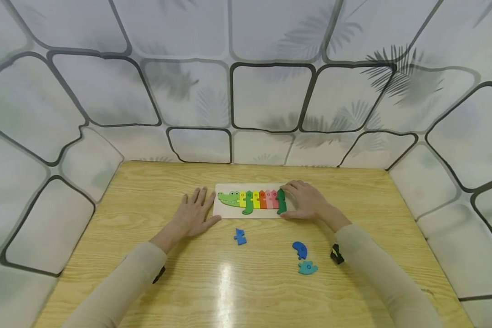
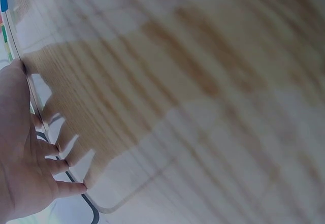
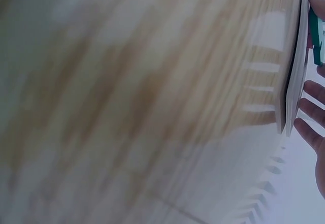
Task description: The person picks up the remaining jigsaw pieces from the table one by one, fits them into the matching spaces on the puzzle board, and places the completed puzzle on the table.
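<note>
A pale puzzle board [image 1: 229, 187] bears a crocodile of coloured pieces, with a light green head [image 1: 228, 198] at its left and yellow, green, orange, pink and red segments beside it. My right hand [image 1: 309, 202] spans a dark green leg piece [image 1: 281, 202] at the crocodile's right end, pinching it between thumb and forefinger; its other fingers are spread in the right wrist view. At the board's left edge my left hand [image 1: 192, 214] lies with fingers spread on the table, thumb by the lower left corner.
Nearer me on the wooden table [image 1: 156, 282] lie a blue puzzle piece [image 1: 240, 237], a curved dark blue piece [image 1: 300, 250] and a teal piece [image 1: 308, 267]. A small black object [image 1: 336, 254] shows beside the right sleeve. A stone-patterned wall covering [image 1: 272, 98] encloses the table's back and sides.
</note>
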A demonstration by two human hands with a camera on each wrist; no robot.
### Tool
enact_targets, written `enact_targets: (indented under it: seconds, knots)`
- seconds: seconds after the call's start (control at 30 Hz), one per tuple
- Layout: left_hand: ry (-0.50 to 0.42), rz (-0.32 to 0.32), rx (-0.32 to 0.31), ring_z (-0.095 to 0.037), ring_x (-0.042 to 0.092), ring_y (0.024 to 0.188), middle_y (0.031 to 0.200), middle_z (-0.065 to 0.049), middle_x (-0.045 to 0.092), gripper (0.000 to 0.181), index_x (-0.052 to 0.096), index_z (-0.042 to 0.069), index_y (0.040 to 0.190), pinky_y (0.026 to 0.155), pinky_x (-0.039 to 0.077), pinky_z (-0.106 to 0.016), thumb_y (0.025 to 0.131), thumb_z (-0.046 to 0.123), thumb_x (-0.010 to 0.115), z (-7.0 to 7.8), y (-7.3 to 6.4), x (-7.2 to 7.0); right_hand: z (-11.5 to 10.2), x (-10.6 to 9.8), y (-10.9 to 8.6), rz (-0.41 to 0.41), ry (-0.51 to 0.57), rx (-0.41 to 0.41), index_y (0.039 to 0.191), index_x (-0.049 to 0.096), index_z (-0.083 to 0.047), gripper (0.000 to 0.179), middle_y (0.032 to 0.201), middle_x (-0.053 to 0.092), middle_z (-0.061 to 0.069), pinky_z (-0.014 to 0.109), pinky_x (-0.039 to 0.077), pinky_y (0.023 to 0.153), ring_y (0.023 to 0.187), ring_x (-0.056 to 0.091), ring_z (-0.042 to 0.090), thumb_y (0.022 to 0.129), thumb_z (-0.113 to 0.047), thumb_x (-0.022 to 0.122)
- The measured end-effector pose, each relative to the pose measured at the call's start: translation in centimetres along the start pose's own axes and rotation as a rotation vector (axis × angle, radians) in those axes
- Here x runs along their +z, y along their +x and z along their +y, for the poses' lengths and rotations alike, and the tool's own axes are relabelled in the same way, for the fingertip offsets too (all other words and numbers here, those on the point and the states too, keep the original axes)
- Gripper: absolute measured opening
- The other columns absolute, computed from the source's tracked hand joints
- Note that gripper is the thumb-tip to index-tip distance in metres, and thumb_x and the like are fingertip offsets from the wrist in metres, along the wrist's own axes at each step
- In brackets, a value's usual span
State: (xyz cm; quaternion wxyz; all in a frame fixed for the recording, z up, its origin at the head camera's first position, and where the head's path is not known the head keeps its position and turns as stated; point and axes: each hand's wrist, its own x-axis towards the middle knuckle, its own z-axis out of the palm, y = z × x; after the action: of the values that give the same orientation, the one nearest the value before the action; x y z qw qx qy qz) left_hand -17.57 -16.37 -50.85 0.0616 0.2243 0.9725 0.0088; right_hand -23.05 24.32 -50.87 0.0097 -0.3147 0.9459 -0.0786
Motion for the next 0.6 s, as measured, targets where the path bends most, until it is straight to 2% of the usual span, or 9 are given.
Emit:
enact_targets:
  seconds: [0.6]
  knots:
    - [-0.013,0.003,-0.002,-0.049,0.026,0.160,0.173,-0.028,0.023,0.087,0.023,0.010,0.169,0.123,0.029,-0.073,0.106,0.066,0.042,0.03,0.01,-0.03,0.05,-0.23,0.29,-0.033,-0.019,0.014,0.150,0.057,-0.014,0.090,0.145,0.061,0.013,0.060,0.051,0.110,0.131,0.061,0.037,0.082,-0.071,0.074]
